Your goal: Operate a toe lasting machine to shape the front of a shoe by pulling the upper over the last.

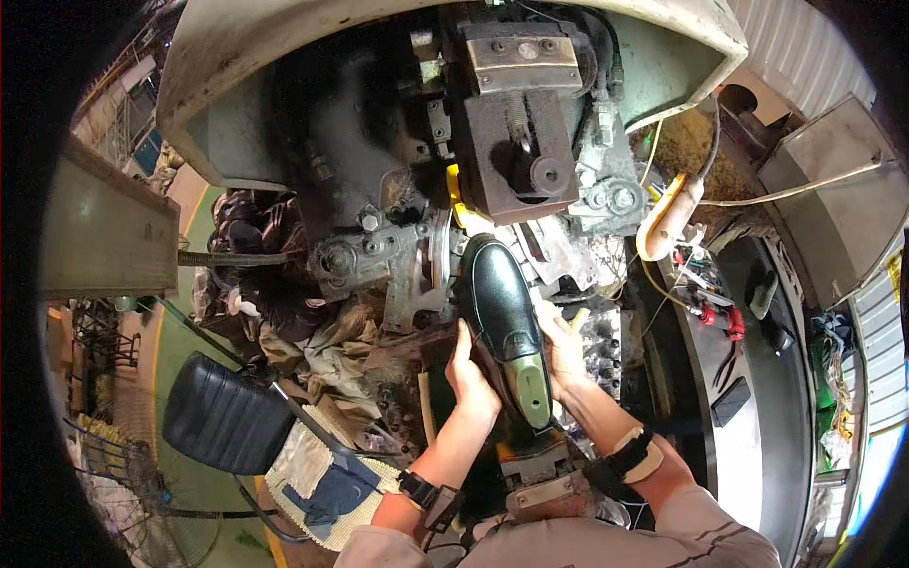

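Note:
A glossy black leather shoe point(499, 293) sits on a green shoe last point(531, 390), toe pointing away from me. My left hand point(469, 374) grips the left side of the shoe, thumb up along the edge and the other fingers hidden. On the opposite side my right hand point(565, 355) is closed around the shoe near its opening. The toe lies just in front of a dark metal machine head point(521, 156). Close to my body, the heel end of the last is over a metal support block point(543, 483); whether they touch is unclear.
Metal clamp arms point(365, 260) flank the toe. A pale machine hood point(222, 104) arches overhead. A yellow-edged lamp point(670, 216) hangs at right, above a bench point(757, 445) with red-handled tools point(724, 322) and a dark phone-like slab point(730, 402). A black padded chair point(227, 414) stands left.

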`<move>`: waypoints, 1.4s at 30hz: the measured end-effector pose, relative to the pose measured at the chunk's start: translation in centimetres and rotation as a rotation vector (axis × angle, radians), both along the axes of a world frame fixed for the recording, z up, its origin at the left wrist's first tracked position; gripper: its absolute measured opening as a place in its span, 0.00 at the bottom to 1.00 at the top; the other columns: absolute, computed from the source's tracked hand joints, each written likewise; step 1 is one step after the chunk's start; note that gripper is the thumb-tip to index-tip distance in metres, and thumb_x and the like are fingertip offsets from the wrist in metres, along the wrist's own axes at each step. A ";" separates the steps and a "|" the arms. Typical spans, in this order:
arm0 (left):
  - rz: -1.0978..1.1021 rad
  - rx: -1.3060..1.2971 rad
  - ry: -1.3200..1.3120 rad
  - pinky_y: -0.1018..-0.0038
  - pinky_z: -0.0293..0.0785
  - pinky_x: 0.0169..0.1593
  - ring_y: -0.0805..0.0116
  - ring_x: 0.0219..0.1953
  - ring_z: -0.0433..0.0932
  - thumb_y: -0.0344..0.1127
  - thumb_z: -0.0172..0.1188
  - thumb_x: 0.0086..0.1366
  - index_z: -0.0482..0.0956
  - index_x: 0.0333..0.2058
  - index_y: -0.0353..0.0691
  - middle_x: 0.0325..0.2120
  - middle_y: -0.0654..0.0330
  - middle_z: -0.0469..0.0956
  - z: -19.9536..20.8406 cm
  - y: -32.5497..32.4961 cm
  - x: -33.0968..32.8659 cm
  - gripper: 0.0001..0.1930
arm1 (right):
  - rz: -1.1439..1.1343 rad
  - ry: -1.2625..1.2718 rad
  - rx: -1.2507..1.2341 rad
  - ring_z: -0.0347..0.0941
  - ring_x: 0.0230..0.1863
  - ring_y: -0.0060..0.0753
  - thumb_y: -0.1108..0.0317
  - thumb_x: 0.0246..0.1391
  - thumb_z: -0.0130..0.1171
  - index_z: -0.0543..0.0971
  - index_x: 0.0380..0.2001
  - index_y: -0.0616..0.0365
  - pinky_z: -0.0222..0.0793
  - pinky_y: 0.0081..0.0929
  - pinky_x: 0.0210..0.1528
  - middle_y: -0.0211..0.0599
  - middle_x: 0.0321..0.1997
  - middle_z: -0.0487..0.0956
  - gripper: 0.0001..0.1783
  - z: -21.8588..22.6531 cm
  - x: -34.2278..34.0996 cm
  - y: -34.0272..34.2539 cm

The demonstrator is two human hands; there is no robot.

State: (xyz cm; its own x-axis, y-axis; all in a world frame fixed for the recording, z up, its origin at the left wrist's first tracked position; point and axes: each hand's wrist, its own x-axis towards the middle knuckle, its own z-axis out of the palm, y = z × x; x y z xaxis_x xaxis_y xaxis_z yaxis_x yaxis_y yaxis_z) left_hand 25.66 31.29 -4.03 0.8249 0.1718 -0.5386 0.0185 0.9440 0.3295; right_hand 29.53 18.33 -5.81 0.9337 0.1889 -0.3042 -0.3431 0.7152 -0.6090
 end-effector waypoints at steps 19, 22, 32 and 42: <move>0.066 0.016 0.062 0.63 0.77 0.51 0.60 0.44 0.82 0.41 0.62 0.70 0.79 0.48 0.32 0.46 0.55 0.83 -0.2 -0.3 -0.7 0.17 | -0.156 0.050 -0.262 0.70 0.55 0.32 0.70 0.49 0.75 0.76 0.54 0.63 0.73 0.30 0.55 0.39 0.64 0.65 0.29 1.5 -0.8 0.1; 0.081 0.028 0.048 0.64 0.78 0.50 0.60 0.43 0.82 0.41 0.62 0.70 0.80 0.47 0.32 0.45 0.55 0.83 -1.1 -0.1 -0.5 0.17 | -0.146 0.096 -0.222 0.70 0.55 0.32 0.70 0.49 0.75 0.76 0.54 0.62 0.74 0.30 0.55 0.38 0.60 0.68 0.29 3.0 -1.0 0.4; 0.178 0.163 0.118 0.65 0.79 0.45 0.64 0.38 0.81 0.39 0.67 0.67 0.78 0.38 0.35 0.38 0.58 0.82 -2.1 -0.1 -0.1 0.13 | -0.170 0.073 -0.186 0.64 0.65 0.36 0.70 0.49 0.75 0.69 0.63 0.66 0.65 0.33 0.66 0.47 0.74 0.56 0.40 1.4 -0.8 0.7; 0.082 0.017 0.000 0.64 0.77 0.52 0.61 0.47 0.80 0.44 0.64 0.69 0.78 0.48 0.35 0.48 0.56 0.80 -1.3 0.2 0.2 0.18 | -0.050 0.051 -0.028 0.73 0.51 0.22 0.60 0.59 0.69 0.78 0.53 0.53 0.59 0.33 0.67 0.24 0.47 0.79 0.21 0.8 0.7 0.6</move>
